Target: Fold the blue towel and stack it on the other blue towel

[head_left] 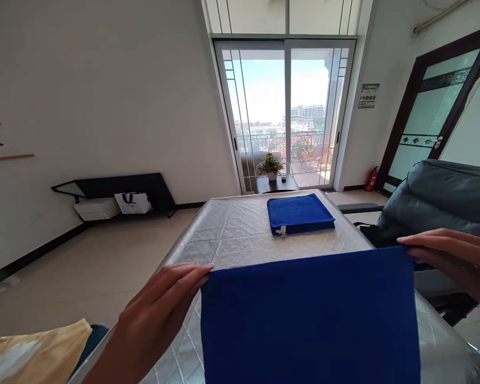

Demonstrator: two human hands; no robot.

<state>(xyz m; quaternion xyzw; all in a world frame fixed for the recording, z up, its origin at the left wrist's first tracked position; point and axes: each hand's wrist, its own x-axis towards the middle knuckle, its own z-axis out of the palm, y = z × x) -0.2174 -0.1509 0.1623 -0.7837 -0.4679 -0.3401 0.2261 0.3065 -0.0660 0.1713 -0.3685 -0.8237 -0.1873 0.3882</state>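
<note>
A blue cloth (310, 320) hangs upright close to me, its top edge stretched between my two hands. My left hand (160, 309) pinches the top left corner between thumb and fingers. At the top right corner my right hand (456, 256) pinches the same cloth. The cloth's lower part runs out of view at the bottom. Beyond it, a stack of folded blue cloths (298, 210) with a white label at its near edge lies on the table with a silvery quilted cover (212, 234).
A dark padded chair (460, 197) stands at the right of the table. At lower left lies a tan cloth (40, 352). Farther off are a potted plant (272, 165) on a small black table, a black shelf with a white bag (134, 204), and a fire extinguisher (372, 179).
</note>
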